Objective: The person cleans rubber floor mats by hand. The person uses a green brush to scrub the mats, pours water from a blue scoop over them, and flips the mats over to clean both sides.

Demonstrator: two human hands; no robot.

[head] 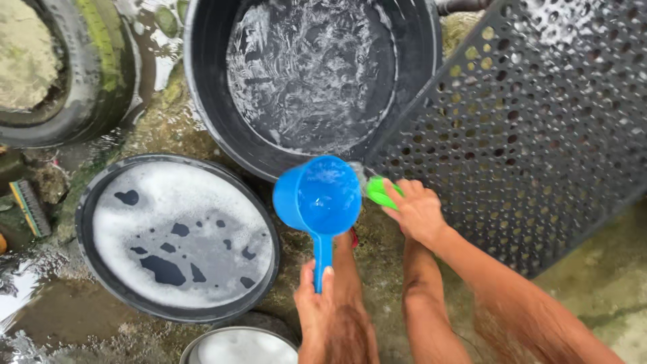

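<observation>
My left hand [315, 295] grips the handle of a blue plastic dipper [322, 197], whose cup holds water and tips toward the right. My right hand [418, 210] is closed on a green scrubber [379, 192] pressed at the lower left edge of a large dark perforated plastic panel [539, 121]. The panel leans tilted from the big black tub [202, 74] down to the ground and has soap foam near its top. Water streams from the dipper onto the spot by the scrubber.
The big black tub holds foamy water. A black basin [87, 202] full of suds sits at lower left, a metal bowl [236, 340] below it. An old tyre [101, 74] lies top left, a scrub brush [28, 205] at the left edge. The ground is wet concrete.
</observation>
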